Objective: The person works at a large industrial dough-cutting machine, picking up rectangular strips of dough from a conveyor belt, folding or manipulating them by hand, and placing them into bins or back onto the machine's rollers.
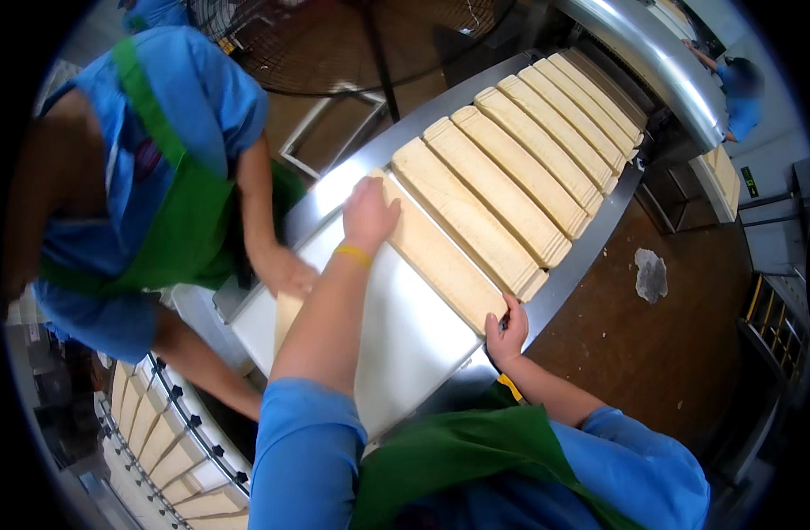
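A long, flat, cream-coloured slab lies across the white belt, between my two hands. My left hand, with a yellow band at its wrist, is closed over the slab's far left end. My right hand grips the near right end, thumb and fingers around the corner. Just beyond lies a row of similar slabs with ridged right ends, set side by side toward a metal machine. What the slabs are made of, I cannot tell.
At the left a co-worker in a blue shirt and green apron has a hand by another pale slab, partly behind my left forearm. A curved conveyor carries more slabs at lower left. A large fan and a curved metal hood stand beyond.
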`<state>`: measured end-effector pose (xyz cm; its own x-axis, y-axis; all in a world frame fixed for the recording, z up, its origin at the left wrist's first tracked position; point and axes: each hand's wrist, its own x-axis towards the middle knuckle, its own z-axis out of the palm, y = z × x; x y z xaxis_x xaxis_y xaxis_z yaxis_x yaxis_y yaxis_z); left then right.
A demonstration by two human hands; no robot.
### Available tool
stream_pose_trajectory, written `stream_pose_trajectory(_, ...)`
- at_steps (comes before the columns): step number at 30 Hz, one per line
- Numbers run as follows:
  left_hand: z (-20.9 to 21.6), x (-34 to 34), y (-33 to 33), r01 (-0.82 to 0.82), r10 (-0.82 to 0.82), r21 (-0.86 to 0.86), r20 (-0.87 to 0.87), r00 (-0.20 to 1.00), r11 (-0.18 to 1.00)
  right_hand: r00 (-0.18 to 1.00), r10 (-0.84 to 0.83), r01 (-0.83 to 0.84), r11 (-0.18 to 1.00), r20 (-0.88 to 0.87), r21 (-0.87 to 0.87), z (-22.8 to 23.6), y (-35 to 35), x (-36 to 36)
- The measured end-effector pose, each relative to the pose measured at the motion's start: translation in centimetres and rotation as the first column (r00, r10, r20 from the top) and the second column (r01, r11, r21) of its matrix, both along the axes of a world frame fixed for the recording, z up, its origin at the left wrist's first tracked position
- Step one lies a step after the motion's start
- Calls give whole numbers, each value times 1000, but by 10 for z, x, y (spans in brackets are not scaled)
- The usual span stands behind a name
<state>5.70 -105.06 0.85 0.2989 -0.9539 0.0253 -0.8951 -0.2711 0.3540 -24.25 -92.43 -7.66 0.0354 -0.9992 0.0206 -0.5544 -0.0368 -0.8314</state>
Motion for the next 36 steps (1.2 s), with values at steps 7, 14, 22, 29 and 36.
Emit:
stream_pose_trajectory(7,-23,-35,-5,-330,330,107,25,944,938,997,50,-64,970,-63,-235,-1,-6,-6)
stream_pose_trajectory(14,-17,20,90,-468,472,-64,153,868,881,894,428,-419,903,-131,96,19,13,11)
stream_pose_trajectory(22,35,74,384,-786,785,22,-68,615,618,338,940,-907,310,51,285,29,42,97)
stream_pose_trajectory(29,6,14,507,-944,788,-155,-521,328,291,163,975,-975,183,-154,127,91,69,152)
stream_pose_trajectory(36,100,-6,673,-958,830,-285,-540,138,-27,-165,986,-986,-164,10,-33,115,205,207)
